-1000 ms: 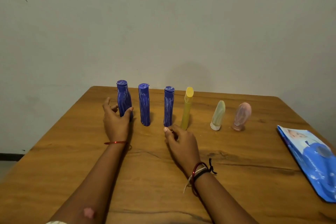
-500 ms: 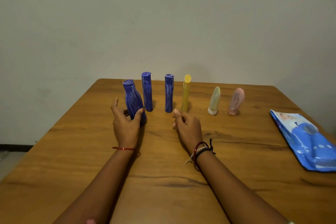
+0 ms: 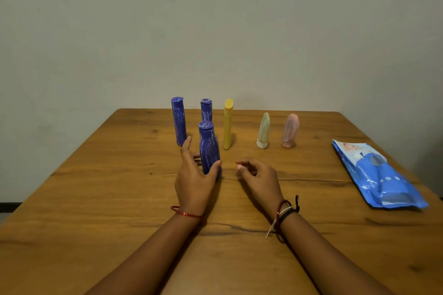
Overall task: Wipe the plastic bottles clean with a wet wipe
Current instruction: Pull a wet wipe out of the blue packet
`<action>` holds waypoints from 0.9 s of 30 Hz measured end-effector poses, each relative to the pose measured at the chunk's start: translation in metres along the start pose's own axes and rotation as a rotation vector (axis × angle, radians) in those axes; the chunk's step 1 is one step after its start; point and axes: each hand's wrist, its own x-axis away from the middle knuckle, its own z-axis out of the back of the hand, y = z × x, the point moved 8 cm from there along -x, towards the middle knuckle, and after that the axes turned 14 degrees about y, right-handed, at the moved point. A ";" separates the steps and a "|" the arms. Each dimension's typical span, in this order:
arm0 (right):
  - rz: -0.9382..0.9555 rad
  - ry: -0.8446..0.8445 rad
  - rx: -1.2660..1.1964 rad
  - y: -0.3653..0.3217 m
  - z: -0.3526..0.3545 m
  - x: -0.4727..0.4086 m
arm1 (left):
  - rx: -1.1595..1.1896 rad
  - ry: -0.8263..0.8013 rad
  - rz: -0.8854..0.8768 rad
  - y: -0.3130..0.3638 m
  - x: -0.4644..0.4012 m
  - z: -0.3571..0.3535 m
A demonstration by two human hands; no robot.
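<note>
Pulled nearer since the earlier frame: the shouldered purple plastic bottle (image 3: pixel 209 151), out of the far row and toward the near middle of the wooden table (image 3: pixel 96 199). Gripped low on its body by the left hand (image 3: pixel 194 179), thumb on the right side, fingers round the far left side; upright, base on the wood. Probably brought close for easier wiping. Right hand (image 3: pixel 259 175) just right of it, fingers loosely curled, nothing held, not touching the bottle. No wipe out yet, so cleaning judged not begun.

Counted: six bottles in all. Three purple: the held one, a tall straight purple bottle (image 3: pixel 179 121) at far left, and another purple bottle (image 3: pixel 206 109) behind the held one. Then a slim yellow bottle (image 3: pixel 227 124), a pale green tapered bottle (image 3: pixel 263 131) and a pink rounded bottle (image 3: pixel 290 130), left to right along the far row. One blue wet-wipe pack (image 3: pixel 378 179), flat at the right edge, well apart from both hands, likely the next reach.
</note>
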 end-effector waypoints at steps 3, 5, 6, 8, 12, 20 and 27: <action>-0.002 -0.056 0.018 0.000 -0.006 -0.001 | -0.027 0.006 -0.002 -0.002 -0.001 -0.004; -0.009 -0.063 0.018 0.002 -0.007 -0.003 | -0.051 0.005 -0.006 -0.005 -0.002 -0.006; -0.010 -0.062 0.019 0.004 -0.007 -0.004 | -0.065 0.000 -0.009 -0.006 -0.002 -0.007; -0.006 -0.062 0.032 0.004 -0.008 -0.005 | -0.091 -0.005 -0.024 -0.005 -0.001 -0.009; 0.008 -0.073 0.040 0.005 -0.010 -0.005 | -0.113 -0.003 -0.024 -0.003 -0.002 -0.012; 0.009 -0.065 0.041 0.002 -0.008 -0.003 | -0.132 0.007 -0.049 0.002 -0.001 -0.009; 0.004 -0.060 0.023 -0.002 -0.005 0.001 | -0.106 -0.004 -0.112 0.015 0.003 -0.004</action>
